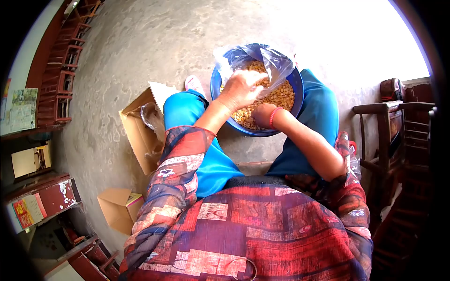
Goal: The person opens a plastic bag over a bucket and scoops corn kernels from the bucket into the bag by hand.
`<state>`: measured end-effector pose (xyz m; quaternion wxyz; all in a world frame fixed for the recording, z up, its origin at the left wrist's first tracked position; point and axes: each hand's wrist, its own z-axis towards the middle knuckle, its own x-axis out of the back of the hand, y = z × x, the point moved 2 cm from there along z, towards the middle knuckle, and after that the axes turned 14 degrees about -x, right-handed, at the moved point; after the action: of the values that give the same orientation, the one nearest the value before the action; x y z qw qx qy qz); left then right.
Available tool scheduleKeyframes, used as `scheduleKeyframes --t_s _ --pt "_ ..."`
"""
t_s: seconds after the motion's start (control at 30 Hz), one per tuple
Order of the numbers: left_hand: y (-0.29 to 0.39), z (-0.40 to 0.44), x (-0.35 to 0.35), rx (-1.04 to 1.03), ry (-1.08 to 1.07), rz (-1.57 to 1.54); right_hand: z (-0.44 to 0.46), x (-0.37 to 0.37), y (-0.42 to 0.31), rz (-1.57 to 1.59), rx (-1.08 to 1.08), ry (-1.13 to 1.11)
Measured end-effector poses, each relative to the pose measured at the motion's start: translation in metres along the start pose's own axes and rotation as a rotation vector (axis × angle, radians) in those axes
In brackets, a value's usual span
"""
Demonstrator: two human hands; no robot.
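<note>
Well to the left of the blue basin, brown wooden chairs are standing in a row. Between them and the basin, a small carton is sitting on the floor, lower left of the basin, and a larger carton is standing nearer it, open, its long axis running roughly forward and back. The person's left knee is flanking the basin.

The left hand is reaching over the basin's left half, its fingers bending and pointing forward and right, close against the clear plastic bag; whether they are gripping it, one cannot tell. The bag is lying in the far part of the basin and draping at its rim, its visible spread running mostly left to right.

Beneath, pale yellow kernels are filling the round basin. The right hand is lowering among them near the basin's near side, pointing left; its fingers are hiding, so their hold cannot be told. Right of the basin, a dark wooden chair is standing well apart.
</note>
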<state>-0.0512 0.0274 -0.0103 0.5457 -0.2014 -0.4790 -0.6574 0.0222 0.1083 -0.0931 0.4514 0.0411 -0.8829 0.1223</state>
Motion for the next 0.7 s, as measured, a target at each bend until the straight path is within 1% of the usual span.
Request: scheduleKeyframes --t_s 0.03,0.07,0.1,0.13,0.17,0.2,0.23,0.27,0.3,0.37,0.4,0.43,0.5,0.53,0.57,0.6,0.63,0.67,0.7 --pt "-0.005 0.0 0.007 0.003 0.084 0.018 0.0 0.003 -0.002 -0.013 0.062 -0.005" --pt "-0.01 0.0 0.014 0.035 0.135 0.03 -0.001 0.006 -0.003 -0.013 0.066 -0.004" --pt "-0.014 -0.001 0.023 0.064 0.186 0.041 -0.009 0.018 -0.005 0.193 0.022 -0.173" --pt "-0.017 -0.002 0.034 0.118 0.183 0.06 -0.014 0.024 -0.006 0.4 -0.022 -0.343" --pt "-0.021 -0.004 0.046 0.172 0.18 0.08 -0.011 0.019 -0.004 0.403 -0.021 -0.341" --pt "-0.028 -0.008 0.056 0.107 0.218 0.208 -0.003 0.011 -0.001 0.547 0.008 -0.373" --pt "-0.035 -0.011 0.067 0.176 0.221 0.162 -0.001 0.012 -0.003 0.693 0.04 -0.406" --pt "-0.039 -0.016 0.075 0.217 0.208 0.199 0.0 0.012 -0.002 0.803 0.026 -0.509" --pt "-0.039 -0.018 0.085 0.26 0.196 0.238 0.001 0.013 -0.003 0.805 0.034 -0.509" --pt "-0.046 -0.024 0.096 0.289 0.188 0.236 0.003 0.017 -0.004 0.761 0.092 -0.437" --pt "-0.049 -0.027 0.097 0.315 0.184 0.224 0.001 0.021 -0.004 0.776 0.044 -0.458" --pt "-0.051 -0.028 0.094 0.316 0.185 0.224 -0.002 0.026 -0.004 0.775 0.043 -0.458" --pt "-0.056 -0.03 0.081 0.331 0.202 0.026 -0.012 0.039 -0.005 0.981 0.091 -0.549" --pt "-0.058 -0.029 0.074 0.334 0.206 0.023 -0.018 0.049 -0.005 1.083 0.138 -0.54" --pt "-0.059 -0.025 0.066 0.293 0.178 0.015 -0.024 0.058 -0.004 1.184 0.187 -0.531" --pt "-0.059 -0.022 0.06 0.252 0.151 0.008 -0.027 0.065 -0.003 1.275 0.171 -0.531" --pt "-0.06 -0.022 0.056 0.254 0.153 0.007 -0.029 0.071 -0.001 1.368 0.155 -0.53" --pt "-0.061 -0.021 0.051 0.263 0.09 0.046 -0.032 0.075 0.002 1.476 0.196 -0.424" --pt "-0.062 -0.02 0.047 0.271 0.027 0.084 -0.032 0.078 0.009 1.579 0.225 -0.372"
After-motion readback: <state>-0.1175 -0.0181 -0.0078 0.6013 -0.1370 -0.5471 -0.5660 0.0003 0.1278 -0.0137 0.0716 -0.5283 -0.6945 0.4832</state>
